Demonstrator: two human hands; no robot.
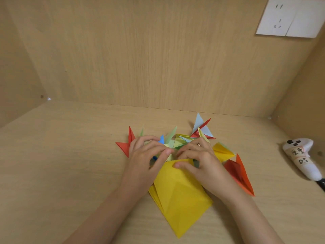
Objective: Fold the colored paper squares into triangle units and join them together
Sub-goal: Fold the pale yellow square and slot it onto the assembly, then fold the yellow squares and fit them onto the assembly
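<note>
Near the tabletop's (70, 155) back edge, the left hand (147, 155) grips a multicoloured cluster of folded paper triangles (177, 140); the right hand (198, 159) pinches the far corner of the large yellow folded paper sheet (181, 194).

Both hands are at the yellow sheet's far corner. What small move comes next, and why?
Likely fold that corner toward the person and crease it: the left hand and right hand seem to pinch the yellow sheet at its far edge, and it lies mostly flat.
</note>
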